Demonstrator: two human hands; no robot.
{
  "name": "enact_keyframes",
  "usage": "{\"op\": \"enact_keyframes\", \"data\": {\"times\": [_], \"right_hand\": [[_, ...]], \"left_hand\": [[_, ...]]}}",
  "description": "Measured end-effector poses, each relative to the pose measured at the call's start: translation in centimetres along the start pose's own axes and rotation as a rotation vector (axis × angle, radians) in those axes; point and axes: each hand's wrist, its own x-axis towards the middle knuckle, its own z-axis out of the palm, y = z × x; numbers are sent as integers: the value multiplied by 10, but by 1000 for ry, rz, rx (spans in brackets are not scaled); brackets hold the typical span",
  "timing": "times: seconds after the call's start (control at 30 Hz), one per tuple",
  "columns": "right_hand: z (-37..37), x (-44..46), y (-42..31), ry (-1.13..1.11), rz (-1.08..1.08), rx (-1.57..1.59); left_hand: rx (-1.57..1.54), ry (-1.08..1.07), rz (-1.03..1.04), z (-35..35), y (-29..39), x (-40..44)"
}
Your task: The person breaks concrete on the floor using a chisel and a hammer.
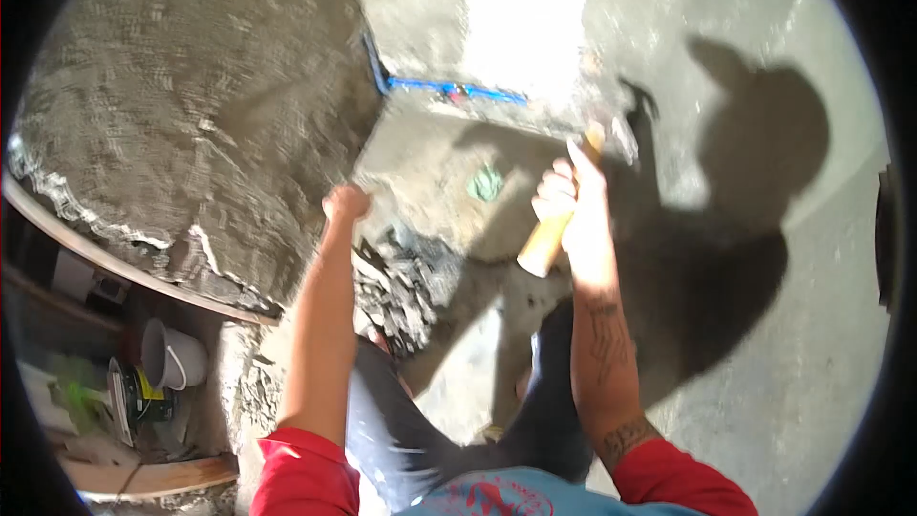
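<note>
A hammer (549, 237) is gripped in the right hand (576, 193), the fingers being wrapped round its handle (540, 253) and the thumb laid along it toward the head. The handle is thick, smooth and rounded, of a yellowish wood colour, with a flat butt left exposed below the fist. The head, just beyond the thumb, is blurred and washed out by glare, so its shape cannot be made out clearly; a hooked, dark shadow (642, 105) is cast on the surface ahead of the right hand.

The long axis is set slantwise across the right palm. The butt is pointed back toward the body and inward, to the left-hand side, while the head end is pointed forward, away from the body and outward to the right.

The hands are held well apart. The left hand (346, 203) is closed into a fist; whether anything is held inside it cannot be told. To its left a rough grey surface (172, 57) is seen, and nearer the body, to its right, a heap of broken rubble (406, 277). Between the hands a crumpled green item (485, 183) is seen, and beyond them a blue pipe (458, 90) is run along the corner.
</note>
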Motion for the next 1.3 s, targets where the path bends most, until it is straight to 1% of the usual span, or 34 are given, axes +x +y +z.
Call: {"op": "enact_keyframes", "data": {"times": [0.03,0.07,0.1,0.17,0.2,0.27,0.3,0.33,0.37,0.4,0.43,0.47,0.5,0.53,0.57,0.6,0.63,0.67,0.7,0.73,0.8,0.83,0.87,0.93,0.97,1.03,1.1,1.13,1.17,1.3], "right_hand": [[-4,5,3,-87,72,203],[-8,12,7,-171,167,405],[-12,18,12,-157,184,515],[-17,30,23,-97,225,677],[-22,33,28,-47,238,730],[-40,47,40,-73,149,644],[-80,77,42,-3,124,585],[-36,51,44,163,49,491],[-33,51,41,162,91,519],[-30,52,37,162,133,548],[-36,43,34,91,188,517],[-38,44,32,53,130,551],[-40,44,29,65,127,607],[-43,42,25,92,136,694],[-56,50,17,68,172,690],[-54,47,18,90,109,702],[-50,48,18,116,104,690],[-50,46,15,141,84,675],[-53,47,14,105,72,663],[-52,48,13,113,73,647],[-50,45,13,95,13,554],[-53,47,11,51,39,546],[-56,48,11,61,37,538],[-54,45,10,10,59,560],[-51,43,9,16,119,593],[-48,42,14,24,115,610],[-46,40,18,40,110,630],[-42,40,19,102,124,624],[-39,39,22,107,104,615],[-44,48,26,119,92,581]], "left_hand": [[-114,16,-18,8,-9,0],[-126,91,-67,20,-12,-9],[-199,50,-91,30,-16,-11],[-20,-118,60,60,-19,6],[5,-143,193,61,-22,7],[-341,-644,97,37,-17,-1],[-298,-589,102,31,-16,-4],[-255,-538,97,27,-17,-5],[-243,-405,47,19,-15,-16],[-272,-232,15,53,-20,8],[-331,-281,-36,30,-22,-8],[-338,-169,-17,38,-27,-7],[-333,-205,-8,39,-29,-1],[-337,-278,-52,39,-33,4],[-358,-317,-48,41,-36,5],[-377,-354,-35,41,-41,3],[-395,-372,-60,42,-49,3],[-384,-396,-39,46,-51,6],[-371,-416,-8,48,-49,10],[-387,-424,-7,48,-49,15],[-388,-372,-83,54,-49,18],[-398,-382,-84,50,-50,14],[-401,-356,-98,45,-48,11],[-415,-343,-94,48,-40,11],[-420,-349,-97,47,-40,12],[-425,-356,-96,46,-44,12],[-405,-376,-32,46,-47,11],[-395,-385,0,45,-45,12],[-374,-395,-60,45,-41,13],[-396,-388,-80,44,-39,9]]}}
